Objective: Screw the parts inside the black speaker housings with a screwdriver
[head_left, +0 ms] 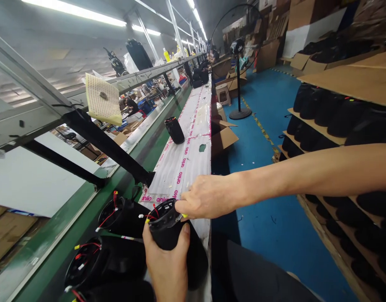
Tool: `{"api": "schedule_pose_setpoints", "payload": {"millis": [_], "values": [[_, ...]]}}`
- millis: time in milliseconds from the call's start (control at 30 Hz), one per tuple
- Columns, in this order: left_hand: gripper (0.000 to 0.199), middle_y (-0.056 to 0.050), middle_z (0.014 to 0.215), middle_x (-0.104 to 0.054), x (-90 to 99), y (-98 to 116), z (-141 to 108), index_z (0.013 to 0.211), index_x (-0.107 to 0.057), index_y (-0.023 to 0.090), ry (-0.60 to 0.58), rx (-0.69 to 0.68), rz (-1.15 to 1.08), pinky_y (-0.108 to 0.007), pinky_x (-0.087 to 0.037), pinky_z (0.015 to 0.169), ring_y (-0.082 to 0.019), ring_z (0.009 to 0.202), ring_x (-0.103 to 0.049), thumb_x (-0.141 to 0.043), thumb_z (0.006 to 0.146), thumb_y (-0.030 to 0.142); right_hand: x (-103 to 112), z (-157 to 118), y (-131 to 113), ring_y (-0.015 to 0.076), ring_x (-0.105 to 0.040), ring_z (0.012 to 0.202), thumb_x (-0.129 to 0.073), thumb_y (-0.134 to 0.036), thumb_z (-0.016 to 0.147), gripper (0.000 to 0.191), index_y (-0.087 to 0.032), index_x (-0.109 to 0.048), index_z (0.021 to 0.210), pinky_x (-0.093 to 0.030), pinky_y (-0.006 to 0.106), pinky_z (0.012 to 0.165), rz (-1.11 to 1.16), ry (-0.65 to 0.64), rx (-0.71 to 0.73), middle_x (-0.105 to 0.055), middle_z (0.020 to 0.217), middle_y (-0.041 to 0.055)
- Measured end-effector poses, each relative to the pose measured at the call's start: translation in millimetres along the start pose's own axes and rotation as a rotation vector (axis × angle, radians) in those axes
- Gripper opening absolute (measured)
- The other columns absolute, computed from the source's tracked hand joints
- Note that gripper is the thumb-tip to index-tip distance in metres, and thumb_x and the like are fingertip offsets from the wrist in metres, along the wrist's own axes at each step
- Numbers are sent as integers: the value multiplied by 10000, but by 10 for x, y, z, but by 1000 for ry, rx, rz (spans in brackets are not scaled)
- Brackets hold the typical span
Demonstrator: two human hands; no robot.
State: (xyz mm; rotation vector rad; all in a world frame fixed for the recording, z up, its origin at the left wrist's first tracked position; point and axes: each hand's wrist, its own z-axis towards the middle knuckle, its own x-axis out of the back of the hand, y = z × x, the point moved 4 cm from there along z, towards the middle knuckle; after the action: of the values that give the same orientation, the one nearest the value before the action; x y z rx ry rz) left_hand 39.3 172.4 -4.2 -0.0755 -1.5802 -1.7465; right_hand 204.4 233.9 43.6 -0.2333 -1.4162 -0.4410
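Note:
A black cylindrical housing [195, 260] is tilted at the bench edge, its open end facing up. Around its upper part wraps my left hand [167, 268], thumb and fingers on opposite sides. My right hand [205, 197] is closed in a pinch at the far right of the rim. A small yellow piece [184, 215] shows beneath those fingertips; whatever else they hold is hidden. Thin red wires [154, 212] with white and yellow plugs stick out of the opening on the left. Close by on the left lie more such housings [117, 260], wires showing at their open ends.
One housing [174, 130] stands farther along the bench covering [193, 155] printed in pink. A black post [107, 147] slants down to the bench at left. Stacked housings [331, 109] on cardboard layers fill the right side. A pedestal fan [238, 79] stands on the blue floor.

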Motion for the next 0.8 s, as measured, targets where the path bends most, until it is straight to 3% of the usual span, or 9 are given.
{"api": "schedule_pose_setpoints", "payload": {"millis": [300, 500, 800], "values": [[856, -96, 1122, -712, -6, 81, -67, 1398, -516, 231, 8, 53, 34, -461, -507, 839, -323, 1032, -673, -812, 653, 529, 68, -16, -31, 208, -571, 633, -296, -367, 1069, 324, -167, -549, 1096, -233, 361, 463, 30, -39, 5, -679, 835, 63], [865, -108, 1194, -685, -12, 119, -96, 1420, -494, 218, -7, 52, 21, -437, -519, 888, -314, 1081, -647, -813, 668, 501, 69, -25, -38, 199, -629, 670, -345, -375, 1070, 284, -163, -532, 1041, -183, 348, 470, -8, -16, 15, -685, 845, 63], [905, -120, 1242, -679, -56, 50, -102, 1407, -498, 256, 56, 60, 96, -488, -521, 922, -348, 1137, -642, -802, 626, 597, 56, -59, -98, 190, -629, 612, -404, -323, 1055, 195, -170, -521, 1025, -157, 344, 437, -81, 10, -14, -663, 747, 22]]}}
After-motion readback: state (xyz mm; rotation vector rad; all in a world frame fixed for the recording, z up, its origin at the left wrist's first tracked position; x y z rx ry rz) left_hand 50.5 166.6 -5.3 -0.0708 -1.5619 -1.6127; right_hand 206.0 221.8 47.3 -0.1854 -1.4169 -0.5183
